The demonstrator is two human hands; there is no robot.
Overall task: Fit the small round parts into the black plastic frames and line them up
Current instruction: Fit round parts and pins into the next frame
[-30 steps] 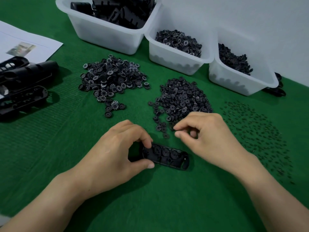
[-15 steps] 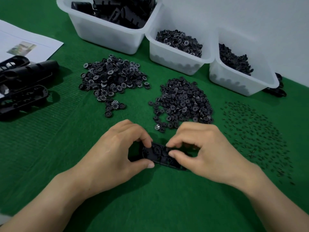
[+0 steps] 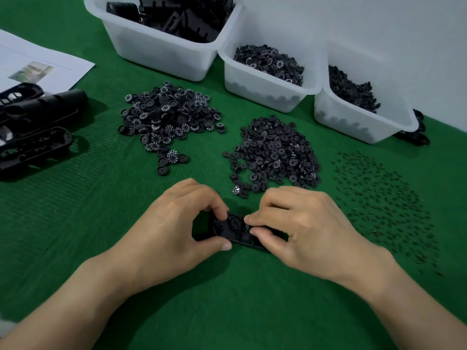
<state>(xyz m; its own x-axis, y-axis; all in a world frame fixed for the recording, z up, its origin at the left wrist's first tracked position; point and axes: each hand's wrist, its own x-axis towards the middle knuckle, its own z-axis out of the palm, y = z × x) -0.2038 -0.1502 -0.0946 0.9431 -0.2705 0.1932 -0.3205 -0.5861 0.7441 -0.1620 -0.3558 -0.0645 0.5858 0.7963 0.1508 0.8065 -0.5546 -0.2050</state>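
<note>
At lower centre, the frame (image 3: 233, 231) is being gripped on the worktop (image 3: 227, 299) by the left hand (image 3: 174, 231) and pinched by the right hand (image 3: 300, 228); whether anything else is being held cannot be told. Risk: a seated disc (image 3: 236, 223) could be tilted and jammed by uneven pressing.

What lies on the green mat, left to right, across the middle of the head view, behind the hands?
First the stacked black frames → pile of numbered wheels → pile of plain discs → scatter of small pins.
</note>
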